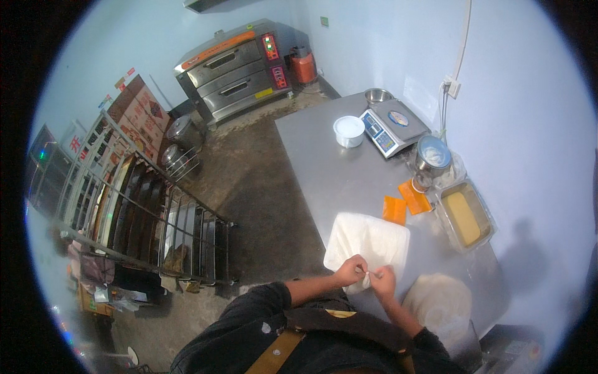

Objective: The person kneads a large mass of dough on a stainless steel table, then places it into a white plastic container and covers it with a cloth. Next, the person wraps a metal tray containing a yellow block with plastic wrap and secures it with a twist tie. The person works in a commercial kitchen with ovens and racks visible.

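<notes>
A white square-cornered tub or bag-covered bundle (362, 236) stands at the near edge of the steel table (313, 154); its exact make is hard to tell. At its near side my left hand (349, 272) and my right hand (385, 281) come together. Between them a small twist of thin white material (366, 281) is pinched by the fingertips of both. Just beyond the white bundle lie two orange flat pieces, probably dough scrapers (395, 210). To the right of my right forearm sits a pale, rounded covered bundle (438, 299).
Along the wall are a digital scale (395, 126), a white lidded tub (349, 131), a steel bowl (378, 96), a container of white powder (433, 152) and a steel pan (486, 229) holding a yellow slab. A tray rack (140, 201) stands left; a deck oven (233, 70) is behind.
</notes>
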